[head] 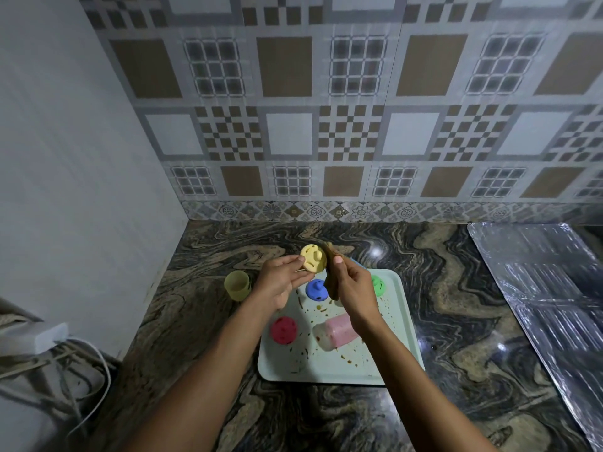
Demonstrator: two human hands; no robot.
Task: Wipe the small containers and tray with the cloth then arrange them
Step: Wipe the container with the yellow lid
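From the head camera, the left hand [283, 279] pinches a yellow lid [312, 258] by its edge and lifts it clear of the bench [456, 288], face turned toward the right hand, probably so the moulded top can be rubbed without the lid sliding. The right hand [354, 290] is clenched on a brown cloth [332, 272], whose folded edge touches the lid's right rim.

The matching yellow cup [237, 284] stands apart on the bench left of the tray, seemingly set aside once dealt with. On the pale tray [401, 308], still spotted with brown stains, wait a blue lidded container [316, 290], a green one [378, 285] partly hidden by the right wrist, a red one [283, 330] and a pink container [339, 331] lying on its side. Judging by the stains, wiping the tray comes later.
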